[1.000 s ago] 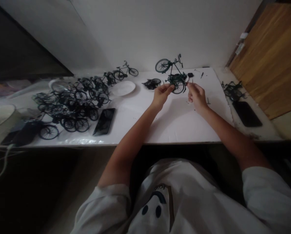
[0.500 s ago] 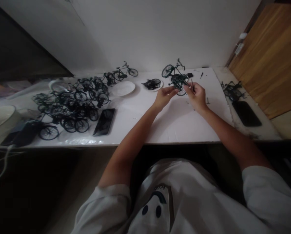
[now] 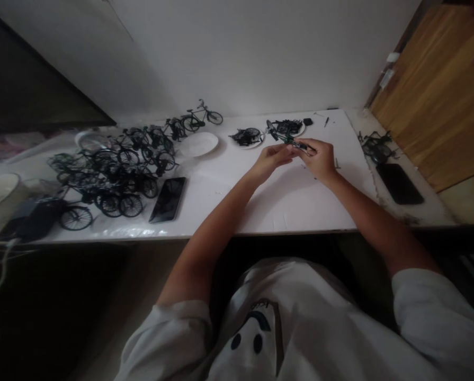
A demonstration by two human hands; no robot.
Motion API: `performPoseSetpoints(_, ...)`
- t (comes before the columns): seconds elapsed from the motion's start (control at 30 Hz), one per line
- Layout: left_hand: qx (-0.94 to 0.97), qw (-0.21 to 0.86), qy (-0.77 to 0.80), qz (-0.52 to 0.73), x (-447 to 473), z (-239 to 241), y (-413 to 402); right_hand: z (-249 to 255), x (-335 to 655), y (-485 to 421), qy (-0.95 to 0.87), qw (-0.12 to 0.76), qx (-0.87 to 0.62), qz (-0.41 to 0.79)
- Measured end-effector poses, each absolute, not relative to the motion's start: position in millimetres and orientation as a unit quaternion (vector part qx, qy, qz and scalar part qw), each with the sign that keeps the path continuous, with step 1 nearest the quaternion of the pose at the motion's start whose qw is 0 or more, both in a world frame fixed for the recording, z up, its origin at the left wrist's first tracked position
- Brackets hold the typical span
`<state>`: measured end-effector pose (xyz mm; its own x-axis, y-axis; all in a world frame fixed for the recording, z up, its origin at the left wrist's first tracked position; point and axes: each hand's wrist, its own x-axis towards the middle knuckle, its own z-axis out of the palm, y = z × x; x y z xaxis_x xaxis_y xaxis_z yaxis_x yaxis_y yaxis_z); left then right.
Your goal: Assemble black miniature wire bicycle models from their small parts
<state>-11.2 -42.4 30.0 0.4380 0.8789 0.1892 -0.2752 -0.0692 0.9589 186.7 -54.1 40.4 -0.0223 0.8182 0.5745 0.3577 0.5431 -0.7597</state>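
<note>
Above the white board [image 3: 260,196] my two hands hold a dark miniature bicycle [image 3: 278,134], seen nearly edge-on. My left hand [image 3: 270,160] is closed on its near left side, and my right hand [image 3: 319,157] grips it from the right, their fingertips almost meeting. Fingers hide much of the bicycle. A thin dark tool seems to lie among the right fingers, too small to name. Just behind are a white plate [image 3: 302,130] of dark bicycle parts and, to its left, another plate [image 3: 258,144] with similar parts.
Many miniature bicycles [image 3: 113,174] crowd the left, beside a phone [image 3: 168,199] and a white plate [image 3: 200,144]. A lone bicycle [image 3: 202,116] stands by the wall. On the right lie more bicycle parts [image 3: 376,146], a dark phone [image 3: 399,183] and a wooden panel [image 3: 431,95].
The bicycle has turned from showing its side, with one wheel raised, to lying lower and nearly edge-on. My hands have come closer together around it.
</note>
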Motion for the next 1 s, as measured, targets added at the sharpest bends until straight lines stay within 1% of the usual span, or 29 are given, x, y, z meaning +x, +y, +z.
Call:
performPoseSetpoints(0.13,0.533,0.645,0.271,0.477,-8,25,-40,35,189,-50,-0.724,0.502,-0.449,0.148)
performPoseSetpoints(0.33,0.523,0.632,0.275,0.501,-8,24,-37,35,187,-55,-0.756,0.446,-0.454,0.154)
performPoseSetpoints(0.57,0.509,0.623,0.285,0.521,-10,27,-38,42,182,-65,-0.767,0.425,-0.451,0.167)
performPoseSetpoints(0.8,0.504,0.603,0.320,0.529,-12,21,-32,43,178,-68,-0.735,0.449,-0.464,0.207)
performPoseSetpoints(1.0,0.476,0.586,0.355,0.552,-10,23,-28,39,182,-60,-0.727,0.442,-0.499,0.164)
